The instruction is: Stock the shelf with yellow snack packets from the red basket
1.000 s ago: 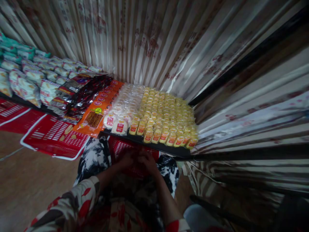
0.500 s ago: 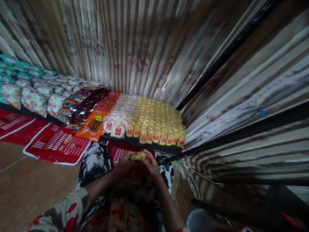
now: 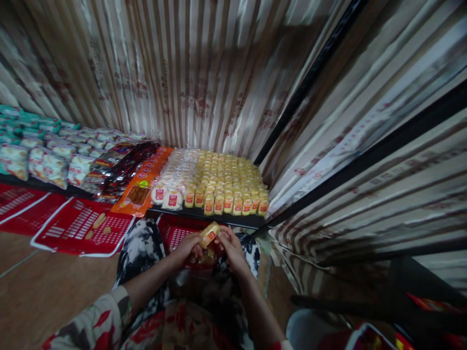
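Between my two hands is a small yellow wrapped snack cake [image 3: 209,234] with a red and white label facing up. My left hand [image 3: 190,245] grips its left end, fingers curled under. At its right end, my right hand [image 3: 229,243] pinches it between thumb and fingers. Below, a red basket [image 3: 175,237] sits between my knees, with a few yellowish packets partly hidden by my hands. Just beyond, rows of matching yellow snack cakes [image 3: 233,184] stand on a low black shelf [image 3: 233,219].
Left of the yellow cakes lie white round packaged cakes [image 3: 172,198], an orange snack bag [image 3: 136,192], dark shiny packets [image 3: 118,175] and white snack bags [image 3: 47,165]. A red basket [image 3: 73,228] is on the floor at left. Black poles [image 3: 321,175] and striped curtain [image 3: 204,73] border the shelf.
The snack cake has turned so its label shows upward, tilted up to the right. Both hands still hold it. The view has shifted slightly, moving the shelf left and down.
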`<state>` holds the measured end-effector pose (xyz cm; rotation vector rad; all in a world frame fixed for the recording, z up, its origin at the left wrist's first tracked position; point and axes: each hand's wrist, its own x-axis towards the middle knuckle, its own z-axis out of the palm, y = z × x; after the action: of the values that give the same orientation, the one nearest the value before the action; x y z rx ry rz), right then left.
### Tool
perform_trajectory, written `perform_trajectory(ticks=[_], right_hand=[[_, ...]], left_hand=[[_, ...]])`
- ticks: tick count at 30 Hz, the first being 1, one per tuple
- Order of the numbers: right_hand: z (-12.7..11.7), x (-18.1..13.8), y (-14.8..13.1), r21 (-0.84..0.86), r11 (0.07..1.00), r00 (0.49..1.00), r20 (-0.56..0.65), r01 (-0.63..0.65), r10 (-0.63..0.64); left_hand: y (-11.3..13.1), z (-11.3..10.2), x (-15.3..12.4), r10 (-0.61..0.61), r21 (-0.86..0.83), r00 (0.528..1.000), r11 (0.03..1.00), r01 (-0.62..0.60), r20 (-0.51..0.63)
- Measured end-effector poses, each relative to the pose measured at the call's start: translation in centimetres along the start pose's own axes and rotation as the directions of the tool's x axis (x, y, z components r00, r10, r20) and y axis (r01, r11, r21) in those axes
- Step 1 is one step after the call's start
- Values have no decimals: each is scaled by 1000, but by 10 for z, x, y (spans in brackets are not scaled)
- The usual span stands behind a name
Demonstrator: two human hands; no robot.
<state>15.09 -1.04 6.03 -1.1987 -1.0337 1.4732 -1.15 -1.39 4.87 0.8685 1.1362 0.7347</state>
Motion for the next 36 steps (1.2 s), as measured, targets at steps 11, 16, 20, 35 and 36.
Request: perform_trajectory(ticks=[11,16,20,35,36], right_hand=[[-3,-3,-10,129,992,982,-190,10,15],[3,-10,-6,291,956,963,-246,-30,105],[5,-12,6,287,957,957,-263,-45,123],[-22,-21,2,-701,706,732,-426,105,-532],[-23,-21,0,-721,681,726,-398,132,-561]], left_hand=[[19,9,-2,146,-11,989,989,-146,-2],[27,18,-5,210,40,974,978,-207,-80],[27,25,-1,243,149,956,964,-219,-167],[61,63,23,521,663,853,630,-403,23],[63,67,26,545,674,837,601,-430,49]])
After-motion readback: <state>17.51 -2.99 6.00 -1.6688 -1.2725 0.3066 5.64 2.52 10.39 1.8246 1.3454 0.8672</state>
